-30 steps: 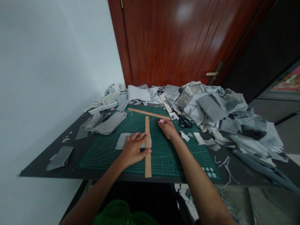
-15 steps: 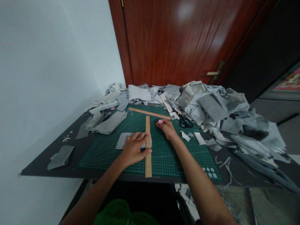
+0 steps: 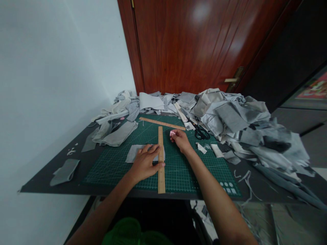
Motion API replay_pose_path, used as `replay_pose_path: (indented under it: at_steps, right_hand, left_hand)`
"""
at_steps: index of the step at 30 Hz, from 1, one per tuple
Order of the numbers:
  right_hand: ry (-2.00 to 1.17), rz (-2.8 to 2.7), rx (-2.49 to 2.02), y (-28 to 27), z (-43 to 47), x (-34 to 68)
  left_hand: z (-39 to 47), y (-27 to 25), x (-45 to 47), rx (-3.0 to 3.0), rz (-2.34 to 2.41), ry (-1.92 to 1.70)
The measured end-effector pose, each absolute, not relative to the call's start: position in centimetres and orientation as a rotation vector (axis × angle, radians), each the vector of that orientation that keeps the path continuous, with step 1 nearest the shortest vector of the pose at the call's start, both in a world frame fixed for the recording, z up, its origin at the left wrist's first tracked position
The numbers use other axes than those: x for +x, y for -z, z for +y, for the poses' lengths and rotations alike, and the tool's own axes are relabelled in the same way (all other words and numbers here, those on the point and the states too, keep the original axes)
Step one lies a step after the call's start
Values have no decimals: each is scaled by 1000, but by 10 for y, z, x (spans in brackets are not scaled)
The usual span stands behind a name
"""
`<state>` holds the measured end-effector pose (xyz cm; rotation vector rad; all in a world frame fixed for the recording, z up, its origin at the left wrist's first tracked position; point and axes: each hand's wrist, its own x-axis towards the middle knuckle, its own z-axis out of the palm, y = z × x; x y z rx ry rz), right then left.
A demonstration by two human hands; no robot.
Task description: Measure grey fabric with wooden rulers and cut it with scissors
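My left hand (image 3: 145, 162) lies with fingers spread over a wooden ruler (image 3: 161, 178), its fingertips and thumb pressing on it. The ruler stands lengthwise, pointing away from me, and crosses the right end of a small grey fabric piece (image 3: 131, 154). Part of that fabric is hidden under my left hand. Just right of the ruler's far half, my right hand (image 3: 181, 140) pinches a small pink piece of tailor's chalk (image 3: 172, 133), held apart from the fabric. Both the ruler and the fabric rest on a green cutting mat (image 3: 109, 173).
A second wooden ruler (image 3: 162, 123) lies crosswise farther back. Black scissors (image 3: 202, 133) sit right of my right hand. Heaped grey and white fabric scraps (image 3: 232, 115) fill the back and right. Folded grey cloth (image 3: 66, 171) lies at left on the dark table (image 3: 46, 182).
My right hand has turned slightly, so more of the pink chalk shows at its fingertips. My left hand and the ruler keep their place on the fabric.
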<state>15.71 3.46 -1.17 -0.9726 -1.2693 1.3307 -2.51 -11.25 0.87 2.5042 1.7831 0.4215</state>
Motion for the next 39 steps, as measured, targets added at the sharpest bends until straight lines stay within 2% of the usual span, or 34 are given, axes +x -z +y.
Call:
replay_pose_path:
  at_steps: [39]
  right_hand:
    - [-1245,-1507,-989,17,32,157]
  left_hand:
    - [-112,-6,-25,2540,1777,-439]
